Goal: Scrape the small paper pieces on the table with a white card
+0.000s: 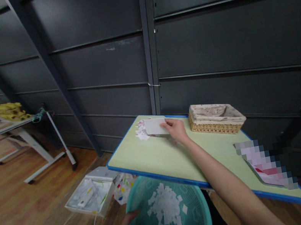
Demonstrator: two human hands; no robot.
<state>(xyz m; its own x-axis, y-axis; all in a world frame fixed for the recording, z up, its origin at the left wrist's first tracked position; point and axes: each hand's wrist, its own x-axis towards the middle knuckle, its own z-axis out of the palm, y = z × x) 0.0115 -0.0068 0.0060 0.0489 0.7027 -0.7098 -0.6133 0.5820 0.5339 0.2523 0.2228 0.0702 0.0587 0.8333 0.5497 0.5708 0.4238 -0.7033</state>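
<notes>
My right hand (174,128) reaches over the table and pinches the right end of a flat white rectangular card (154,126). Just left of the card, partly under it, lies a pile of small white and pinkish paper scraps (141,131). Below the table's front edge, a green plastic basket (205,211) holds several white paper pieces (166,204). My left hand (130,220) grips the basket's left rim, its fingers partly hidden.
The pale green table (144,160) has a blue edge. On it stand a lined wicker basket (215,118) and a blurred-out flat item (267,169). A white box (88,197) with a cord lies on the floor, left. A dark panelled wall (100,59) closes the back.
</notes>
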